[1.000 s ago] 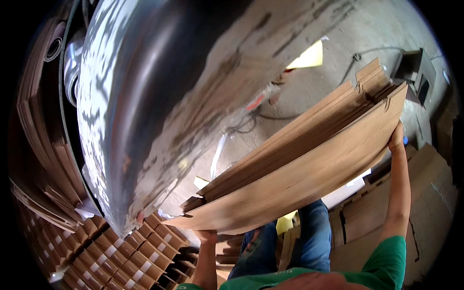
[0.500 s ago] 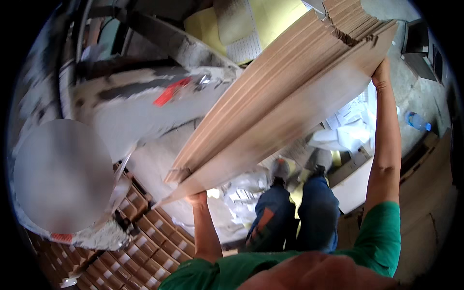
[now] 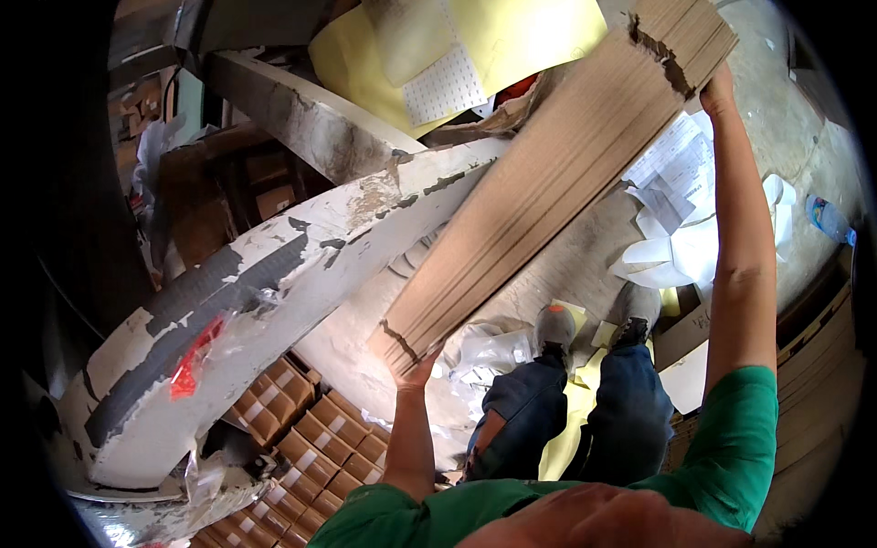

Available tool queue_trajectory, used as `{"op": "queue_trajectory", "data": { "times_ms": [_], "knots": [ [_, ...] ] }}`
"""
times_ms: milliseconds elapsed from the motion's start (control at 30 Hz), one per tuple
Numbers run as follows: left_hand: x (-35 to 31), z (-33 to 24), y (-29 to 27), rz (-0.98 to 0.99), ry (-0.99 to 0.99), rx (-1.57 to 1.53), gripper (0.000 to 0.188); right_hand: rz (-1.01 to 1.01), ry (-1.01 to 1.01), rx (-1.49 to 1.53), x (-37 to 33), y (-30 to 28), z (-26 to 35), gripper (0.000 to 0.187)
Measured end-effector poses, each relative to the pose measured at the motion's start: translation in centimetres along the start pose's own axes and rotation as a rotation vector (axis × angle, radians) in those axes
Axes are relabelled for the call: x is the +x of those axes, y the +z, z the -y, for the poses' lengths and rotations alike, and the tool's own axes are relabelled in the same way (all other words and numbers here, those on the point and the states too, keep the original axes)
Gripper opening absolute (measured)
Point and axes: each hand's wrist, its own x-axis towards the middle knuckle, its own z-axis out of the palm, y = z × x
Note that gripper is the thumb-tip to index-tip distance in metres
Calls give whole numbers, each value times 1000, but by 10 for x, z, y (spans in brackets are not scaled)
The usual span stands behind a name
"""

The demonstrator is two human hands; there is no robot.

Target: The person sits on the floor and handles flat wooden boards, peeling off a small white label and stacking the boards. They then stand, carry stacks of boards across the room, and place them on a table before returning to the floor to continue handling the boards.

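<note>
I hold a thick stack of flat brown cardboard sheets (image 3: 557, 183) between both hands, tilted from lower left to upper right. My left hand (image 3: 417, 373) grips its lower near end from beneath. At the far upper corner my right hand (image 3: 719, 91) clasps the stack's edge, arm stretched out. My legs in blue jeans and grey shoes (image 3: 554, 326) stand below the stack on the concrete floor.
A chipped white and grey beam (image 3: 274, 274) slants across the left. Small brown boxes (image 3: 311, 429) are packed in rows at lower left. Yellow sheets (image 3: 512, 41) lie at the top, crumpled white paper (image 3: 676, 247) and a plastic bottle (image 3: 827, 219) on the right.
The view has swung further down toward the floor and my feet. The stack stays in both hands and now sits more upright in the picture, its far end higher.
</note>
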Motion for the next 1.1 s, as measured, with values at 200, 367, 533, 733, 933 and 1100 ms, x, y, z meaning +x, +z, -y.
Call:
{"op": "queue_trajectory", "data": {
  "times_ms": [200, 367, 533, 733, 933, 1100],
  "knots": [
    [3, -8, -34, 199, -221, -535, 61, -132, -93, -177, -7, -12, -10, 42],
    [-24, -7, -46, -175, -459, -435, 49, -234, -91, -437, -106, -41, -28, 51],
    [-88, -23, -38, -207, -655, 1, 56, -177, 73, -837, -298, -169, -85, 44],
    [-215, -25, -90, 360, -755, 466, 46, 73, 509, -1137, -567, -254, 15, 39],
    [-341, -19, -160, 315, -861, 325, 37, -8, 1288, -733, -741, -274, 164, 23],
    [-380, -78, -128, 360, -699, 370, 36, 73, 1055, -831, -755, -229, 253, 21]
  ]
}}
